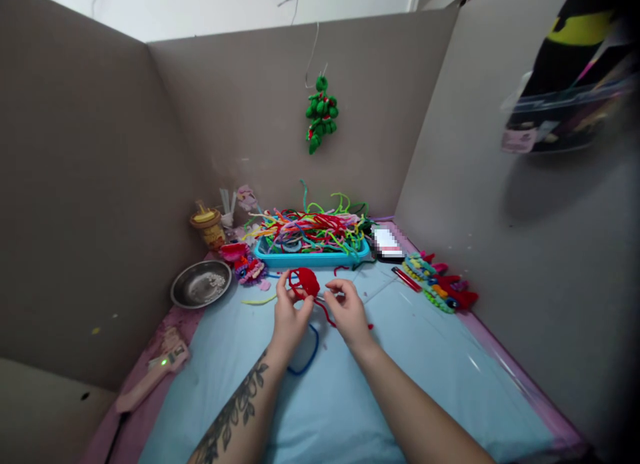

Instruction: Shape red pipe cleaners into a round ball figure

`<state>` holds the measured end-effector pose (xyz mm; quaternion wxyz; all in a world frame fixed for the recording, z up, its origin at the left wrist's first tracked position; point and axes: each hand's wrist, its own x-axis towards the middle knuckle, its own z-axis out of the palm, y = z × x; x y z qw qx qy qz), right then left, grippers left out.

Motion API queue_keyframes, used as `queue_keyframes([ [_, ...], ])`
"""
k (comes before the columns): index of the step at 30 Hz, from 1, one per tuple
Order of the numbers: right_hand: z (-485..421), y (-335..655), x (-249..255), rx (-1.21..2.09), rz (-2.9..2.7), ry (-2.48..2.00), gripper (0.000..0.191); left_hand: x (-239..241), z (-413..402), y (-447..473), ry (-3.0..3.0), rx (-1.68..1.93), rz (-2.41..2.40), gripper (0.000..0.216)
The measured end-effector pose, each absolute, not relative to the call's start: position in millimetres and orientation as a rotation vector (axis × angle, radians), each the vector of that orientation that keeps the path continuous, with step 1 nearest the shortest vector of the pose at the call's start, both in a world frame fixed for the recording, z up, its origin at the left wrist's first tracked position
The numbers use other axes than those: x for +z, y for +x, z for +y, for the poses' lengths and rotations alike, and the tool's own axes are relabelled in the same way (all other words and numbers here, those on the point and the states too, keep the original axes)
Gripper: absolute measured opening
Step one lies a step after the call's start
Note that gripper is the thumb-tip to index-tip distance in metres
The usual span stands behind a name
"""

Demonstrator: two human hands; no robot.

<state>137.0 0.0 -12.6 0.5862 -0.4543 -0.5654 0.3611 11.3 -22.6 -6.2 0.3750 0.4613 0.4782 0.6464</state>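
Note:
In my left hand (291, 317) is a rounded red piece of bent pipe cleaner (306, 282), with open loops on its left and a dense part on its right. The fingers close around its lower side. My right hand (347, 311) is just to the right of it, thumb and fingertips pinched together close to the piece. What lies in that pinch is too small to make out. A red pipe cleaner strand (326, 313) trails below the piece and passes under the right hand. On the mat below my left hand curves a blue pipe cleaner (314, 351).
Behind my hands stands a blue tray (320, 259) heaped with pipe cleaners. Leftward are a metal bowl (187, 287) and a pink glue gun (155, 377). A phone (388, 244), a red tool (407, 279) and colourful finished pieces (440, 284) lie right. Grey panels enclose the table.

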Motion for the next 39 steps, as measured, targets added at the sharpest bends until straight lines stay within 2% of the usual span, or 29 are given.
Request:
queue_keyframes([
  [7,1,138,-13,0.791,-1.353,-1.052,0.015,-8,-26,14,1.248,1.603,1.244,0.069],
  [14,-6,143,-6,0.585,-1.579,-1.040,0.013,2,-19,9,1.102,1.772,1.263,0.063],
  [19,-3,143,-11,0.535,-1.891,-1.210,0.016,0,-9,-6,0.804,1.831,1.257,0.060],
  [25,1,142,-22,0.548,-2.217,-1.403,0.010,-3,-3,-14,0.610,1.856,1.164,0.061],
  [32,3,142,-24,0.592,-2.305,-1.659,0.020,3,-1,-15,0.499,1.897,1.007,0.057],
  [39,3,143,-24,0.545,-2.383,-1.708,0.014,0,1,-24,0.491,1.934,0.861,0.047],
])
